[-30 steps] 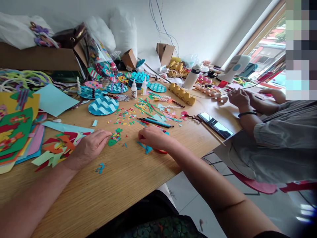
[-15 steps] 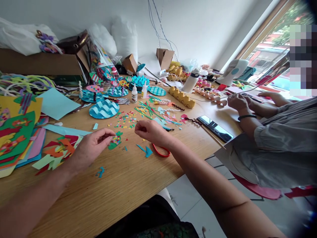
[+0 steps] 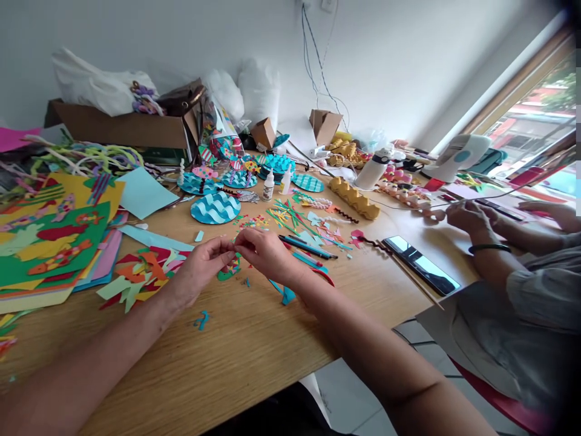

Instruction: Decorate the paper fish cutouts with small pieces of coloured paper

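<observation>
My left hand (image 3: 206, 265) and my right hand (image 3: 263, 251) meet fingertip to fingertip above the table, both pinched closed. Whatever lies between the fingertips is too small or too hidden to make out. Just beneath them lies a green paper fish (image 3: 228, 270) with coloured bits on it, partly covered by my fingers. Tiny coloured paper pieces (image 3: 252, 222) are scattered beyond my hands. Blue paper scraps (image 3: 287, 295) and red-handled scissors (image 3: 325, 277), mostly hidden by my right wrist, lie close to my right forearm.
Paper offcuts (image 3: 145, 269) and stacked coloured sheets (image 3: 54, 242) cover the left side. Farther back stand a blue wavy paper disc (image 3: 215, 208), glue bottles (image 3: 269, 186) and a white flask (image 3: 371, 171). A phone (image 3: 421, 265) lies at right, near another person's hands (image 3: 472, 221).
My hands have come together over the fish; before, they were apart, the left beside the fish and the right farther right. The camera view has shifted left.
</observation>
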